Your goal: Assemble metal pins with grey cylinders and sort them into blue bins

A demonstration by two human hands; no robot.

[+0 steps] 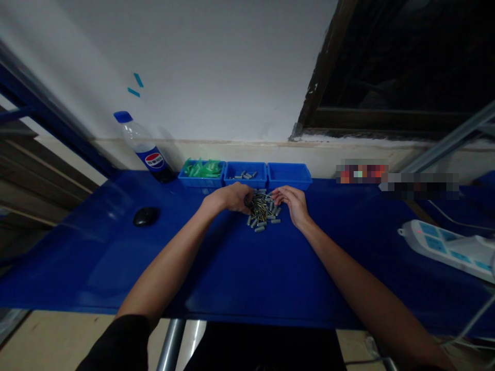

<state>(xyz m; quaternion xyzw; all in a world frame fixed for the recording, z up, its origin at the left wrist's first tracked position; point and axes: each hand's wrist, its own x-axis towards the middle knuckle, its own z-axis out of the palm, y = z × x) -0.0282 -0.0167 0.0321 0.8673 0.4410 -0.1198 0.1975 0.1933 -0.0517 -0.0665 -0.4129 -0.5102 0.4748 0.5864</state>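
Observation:
A pile of long, thin screws [260, 207], brassy and dark, lies on the blue table, mixed with several short grey cylinders [260, 229]. At the pile's left edge is my left hand [236, 197], its fingers curled down and closed; what they hold is hidden. My right hand [293, 202] is at the pile's right side, fingers bent inward and fingertips close together near the screws. Anything between those fingertips is too small to name. Behind the pile, a blue bin [246, 182] contains a few grey cylinders.
Left of that bin stands one with green packets [204, 169]; to its right is another blue bin [289, 181]. A Pepsi bottle [154, 158] stands near the wall. A black mouse [146, 216] lies left, and a white power strip [444, 245] with cables lies right.

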